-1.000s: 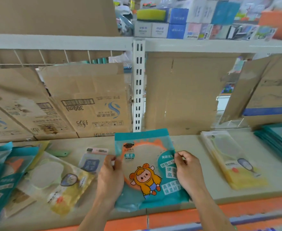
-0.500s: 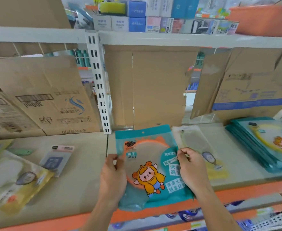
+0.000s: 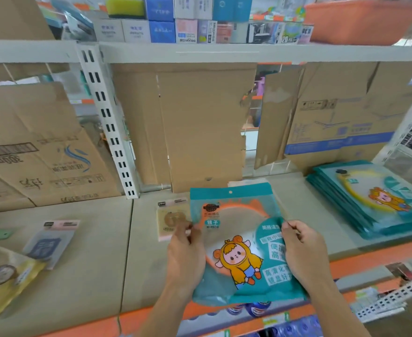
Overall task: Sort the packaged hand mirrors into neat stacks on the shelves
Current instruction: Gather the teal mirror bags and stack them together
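Both hands on it: glossy teal mirror packet (image 3: 239, 249), a flat plastic pouch w/ a round hang hole up top. The clear window shows a round orange-rimmed mirror w/ small spikes along the rim. Cartoon kid in a yellow hood on the front, white text at right.

Left hand (image 3: 185, 254) has fingers curled round the left edge. Right hand (image 3: 304, 256) pinches the right edge, thumb on front.

The packet is held front-up over the front of the smooth beige shelf (image 3: 90, 251), its bottom end past the orange front lip (image 3: 370, 259). It's btwn a small pink-topped packet (image 3: 169, 218) just left and a neat stack of teal packets (image 3: 370, 205) further right.

Behind: matte brown cardboard sheets (image 3: 200, 122) w/ creases and torn edges, plus a white slotted metal upright (image 3: 107, 122). Far left, a crinkly yellow packet (image 3: 8, 280), blurred.
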The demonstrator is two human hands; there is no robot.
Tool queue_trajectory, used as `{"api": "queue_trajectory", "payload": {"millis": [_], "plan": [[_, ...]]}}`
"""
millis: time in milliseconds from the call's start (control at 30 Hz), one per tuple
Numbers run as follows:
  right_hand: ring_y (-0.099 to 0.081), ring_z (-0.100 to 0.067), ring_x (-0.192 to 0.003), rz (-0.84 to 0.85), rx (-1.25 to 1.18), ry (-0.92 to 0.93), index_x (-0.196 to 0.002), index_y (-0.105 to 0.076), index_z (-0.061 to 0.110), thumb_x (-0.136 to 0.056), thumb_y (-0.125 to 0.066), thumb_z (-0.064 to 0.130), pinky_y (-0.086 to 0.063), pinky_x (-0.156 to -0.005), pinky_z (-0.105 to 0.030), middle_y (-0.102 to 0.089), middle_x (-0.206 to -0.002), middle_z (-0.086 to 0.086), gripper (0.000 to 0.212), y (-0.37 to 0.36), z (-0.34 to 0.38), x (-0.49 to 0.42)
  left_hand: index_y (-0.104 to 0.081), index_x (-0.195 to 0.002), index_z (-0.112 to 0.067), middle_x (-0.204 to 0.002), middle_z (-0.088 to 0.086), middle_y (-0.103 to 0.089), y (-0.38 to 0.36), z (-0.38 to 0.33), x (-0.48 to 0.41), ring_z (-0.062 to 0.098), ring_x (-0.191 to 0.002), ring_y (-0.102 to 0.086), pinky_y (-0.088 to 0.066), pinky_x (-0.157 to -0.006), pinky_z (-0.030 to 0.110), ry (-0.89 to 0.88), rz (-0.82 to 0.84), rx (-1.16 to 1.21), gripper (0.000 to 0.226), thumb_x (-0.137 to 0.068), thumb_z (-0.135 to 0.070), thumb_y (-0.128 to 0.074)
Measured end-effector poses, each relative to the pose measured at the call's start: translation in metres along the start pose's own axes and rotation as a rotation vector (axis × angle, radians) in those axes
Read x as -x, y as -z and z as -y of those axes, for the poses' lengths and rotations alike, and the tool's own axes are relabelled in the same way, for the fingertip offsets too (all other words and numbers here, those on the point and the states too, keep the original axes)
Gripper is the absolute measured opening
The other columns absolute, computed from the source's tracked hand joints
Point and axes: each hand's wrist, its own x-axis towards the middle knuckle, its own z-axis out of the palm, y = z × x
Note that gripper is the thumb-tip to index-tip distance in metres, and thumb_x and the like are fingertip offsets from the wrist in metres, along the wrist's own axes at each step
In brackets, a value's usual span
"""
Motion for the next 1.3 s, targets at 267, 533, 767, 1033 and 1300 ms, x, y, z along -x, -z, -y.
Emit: {"api": "queue_trajectory", "payload": {"millis": [267, 533, 767, 1033, 1300], "plan": [[-0.055, -0.001, -0.039, -0.031, 0.003, -0.045, -0.085, -0.059, 0.009, -0.098, -0.044, 0.022, -0.035, -0.035, -0.012, -0.063, -0.064, -0.008, 0.024, 0.024, -0.013, -0.012, -0.058, -0.093, -0.026, -0.087, -0.007, -0.069, -0.032, -0.005, 0.000, 0.017, -0.082, -0.065, -0.054, -0.076, 0.041, -0.028, 0.003, -0.035, 0.013, -0.095, -0.034, -0.048], [-0.057, -0.001, -0.042, -0.044, -0.002, -0.074, -0.087, -0.059, 0.011, -0.099, -0.044, 0.024, -0.035, -0.035, -0.012, -0.064, -0.068, -0.009, 0.022, 0.046, -0.023, -0.031, -0.058, -0.100, -0.023, -0.093, 0.001, -0.068, -0.065, -0.014, -0.007, 0.019, -0.085, -0.063, -0.052, -0.079, 0.037, -0.016, 0.046, -0.041, 0.013, -0.097, -0.028, -0.047], [-0.059, 0.000, -0.051, -0.089, 0.026, -0.028, -0.087, -0.061, 0.010, -0.098, -0.046, 0.021, -0.040, -0.043, -0.013, -0.065, -0.071, -0.005, 0.021, 0.072, -0.023, -0.056, -0.055, -0.105, -0.022, -0.095, 0.000, -0.068, -0.102, -0.023, -0.013, 0.010, -0.078, -0.065, -0.049, -0.054, 0.018, -0.010, 0.062, -0.020, 0.013, -0.099, -0.027, -0.045], [-0.058, 0.001, -0.048, -0.070, 0.013, -0.005, -0.087, -0.061, 0.011, -0.097, -0.047, 0.022, -0.038, -0.045, -0.018, -0.065, -0.069, -0.004, 0.021, 0.095, -0.031, -0.085, -0.052, -0.100, -0.029, -0.095, -0.002, -0.068, -0.135, -0.036, -0.018, 0.013, -0.081, -0.066, -0.056, -0.064, 0.033, -0.005, 0.037, 0.001, 0.008, -0.099, -0.030, -0.044], [-0.055, 0.004, -0.049, -0.094, 0.121, 0.114, -0.084, -0.059, 0.014, -0.097, -0.045, 0.026, -0.037, -0.041, -0.012, -0.061, -0.067, -0.003, 0.023, 0.126, -0.029, -0.124, -0.055, -0.094, -0.030, -0.086, -0.007, -0.070, -0.180, -0.047, -0.026, 0.018, -0.079, -0.069, -0.058, -0.071, 0.046, 0.036, 0.043, 0.070, 0.012, -0.098, -0.034, -0.044]]}}
